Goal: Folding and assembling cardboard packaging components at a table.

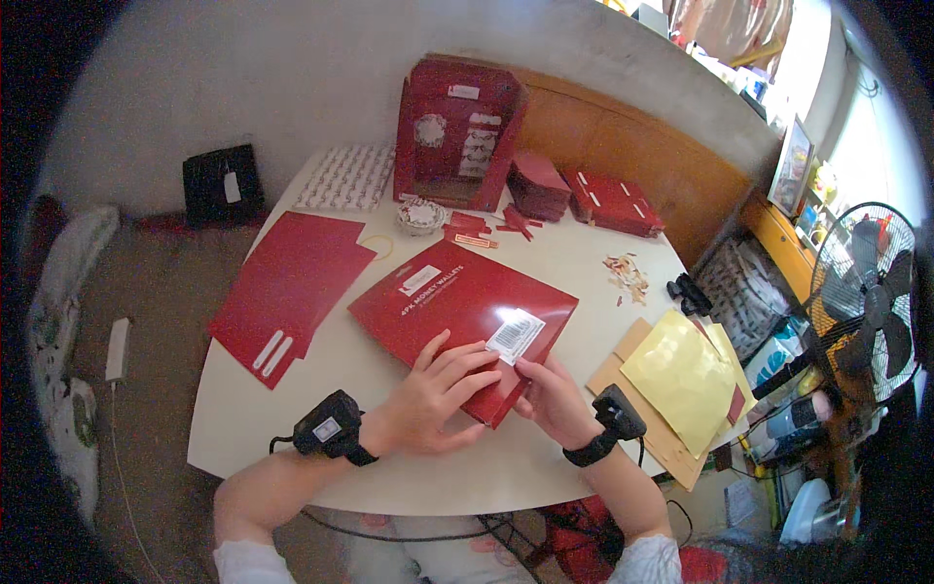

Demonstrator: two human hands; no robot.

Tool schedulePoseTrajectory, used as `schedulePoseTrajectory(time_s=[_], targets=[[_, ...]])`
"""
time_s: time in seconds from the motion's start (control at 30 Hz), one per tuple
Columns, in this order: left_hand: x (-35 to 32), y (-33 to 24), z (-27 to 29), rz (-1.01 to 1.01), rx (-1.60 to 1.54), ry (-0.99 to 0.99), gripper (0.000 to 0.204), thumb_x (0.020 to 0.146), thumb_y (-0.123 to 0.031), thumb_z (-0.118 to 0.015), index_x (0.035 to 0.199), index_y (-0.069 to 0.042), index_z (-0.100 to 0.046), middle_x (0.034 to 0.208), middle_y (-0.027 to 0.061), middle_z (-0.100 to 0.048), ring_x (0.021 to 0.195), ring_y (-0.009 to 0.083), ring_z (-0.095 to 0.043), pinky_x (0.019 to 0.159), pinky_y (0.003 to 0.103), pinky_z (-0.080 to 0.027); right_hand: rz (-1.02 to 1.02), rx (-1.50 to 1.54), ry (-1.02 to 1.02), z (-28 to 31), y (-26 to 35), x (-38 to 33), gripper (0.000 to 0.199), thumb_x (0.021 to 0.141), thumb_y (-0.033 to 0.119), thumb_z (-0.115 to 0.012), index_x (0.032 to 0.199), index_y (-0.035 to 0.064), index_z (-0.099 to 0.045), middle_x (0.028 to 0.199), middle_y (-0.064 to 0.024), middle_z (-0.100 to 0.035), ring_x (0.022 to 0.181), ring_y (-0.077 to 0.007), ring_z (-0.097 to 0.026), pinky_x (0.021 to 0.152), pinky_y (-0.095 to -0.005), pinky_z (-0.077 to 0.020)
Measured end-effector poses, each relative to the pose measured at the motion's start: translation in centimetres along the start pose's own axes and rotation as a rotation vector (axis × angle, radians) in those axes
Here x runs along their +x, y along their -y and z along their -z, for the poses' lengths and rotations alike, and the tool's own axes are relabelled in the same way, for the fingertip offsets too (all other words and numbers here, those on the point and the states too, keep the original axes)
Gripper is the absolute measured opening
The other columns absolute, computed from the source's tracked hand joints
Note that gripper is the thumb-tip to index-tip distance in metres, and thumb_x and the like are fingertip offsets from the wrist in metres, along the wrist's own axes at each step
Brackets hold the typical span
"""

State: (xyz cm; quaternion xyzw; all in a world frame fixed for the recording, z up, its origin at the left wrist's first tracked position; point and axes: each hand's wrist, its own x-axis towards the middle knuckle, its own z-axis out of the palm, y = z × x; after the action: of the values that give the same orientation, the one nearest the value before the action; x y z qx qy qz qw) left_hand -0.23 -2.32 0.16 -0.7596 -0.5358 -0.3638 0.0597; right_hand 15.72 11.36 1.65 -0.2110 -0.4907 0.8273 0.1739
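Observation:
A flat red packet point(452, 316) with white print lies slantwise on the white table in front of me. A white barcode label point(517, 336) sits on its right part. My left hand point(440, 397) rests palm down across the packet's near edge, fingers stretched out, their tips close to the label. With my right hand point(557, 397) I grip the near right edge of the packet, thumb on top beside the label and the other fingers partly hidden beneath. Both wrists wear black strapped devices.
Red flat sheets point(292, 277) lie at the left. Farther back are a red box point(413, 102), a white patterned sheet point(345, 178), a label roll point(420, 216) and red stacks point(538, 185). Paper scraps point(626, 277) and yellow sheets point(681, 375) lie right, near a black fan point(878, 304).

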Motion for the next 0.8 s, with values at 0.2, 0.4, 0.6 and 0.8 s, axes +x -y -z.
schedulePoseTrajectory(time_s=[0.2, 0.4, 0.6, 0.8], targets=[[-0.1, -0.7, -0.2, 0.025, 0.001, -0.044, 0.061, 0.068, -0.025, -0.069, 0.123, -0.007, -0.048, 0.134, 0.0145, -0.045, 0.129, 0.0318, -0.041, 0.110, 0.056, -0.017, 0.003, -0.001, 0.046, -0.1, 0.1, -0.4, 0.033, 0.096, 0.016, -0.046, 0.127, 0.0075, -0.042, 0.098, -0.0020, -0.058, 0.067, -0.0062, -0.056, 0.045, -0.0191, -0.0395], [-0.2, -1.2, -0.2, 0.066, -0.020, -0.070, 0.060, 0.065, -0.021, -0.066, 0.120, -0.006, -0.049, 0.132, 0.0157, -0.046, 0.128, 0.0333, -0.042, 0.109, 0.057, -0.017, -0.007, -0.044, 0.058, -0.1, -0.1, -0.5, 0.031, 0.096, 0.017, -0.047, 0.125, 0.0069, -0.043, 0.097, -0.0027, -0.059, 0.061, -0.0066, -0.054, 0.045, -0.0189, -0.0400], [-0.4, -2.3, -0.3, 0.133, -0.086, -0.107, 0.056, 0.065, -0.015, -0.062, 0.118, -0.002, -0.050, 0.129, 0.0194, -0.047, 0.128, 0.0366, -0.041, 0.109, 0.058, -0.019, 0.013, -0.087, 0.003, -0.5, -0.6, -0.6, 0.030, 0.096, 0.017, -0.048, 0.124, 0.0064, -0.043, 0.096, -0.0035, -0.059, 0.055, -0.0076, -0.052, 0.043, -0.0196, -0.0390], [-0.5, -3.1, -0.7, 0.170, -0.093, -0.133, 0.054, 0.065, -0.008, -0.058, 0.117, 0.002, -0.051, 0.131, 0.0228, -0.045, 0.128, 0.0411, -0.039, 0.107, 0.061, -0.021, 0.019, -0.114, -0.033, -0.6, -0.9, -0.6, 0.031, 0.096, 0.017, -0.048, 0.125, 0.0068, -0.043, 0.099, -0.0045, -0.059, 0.055, -0.0084, -0.051, 0.043, -0.0203, -0.0389]])
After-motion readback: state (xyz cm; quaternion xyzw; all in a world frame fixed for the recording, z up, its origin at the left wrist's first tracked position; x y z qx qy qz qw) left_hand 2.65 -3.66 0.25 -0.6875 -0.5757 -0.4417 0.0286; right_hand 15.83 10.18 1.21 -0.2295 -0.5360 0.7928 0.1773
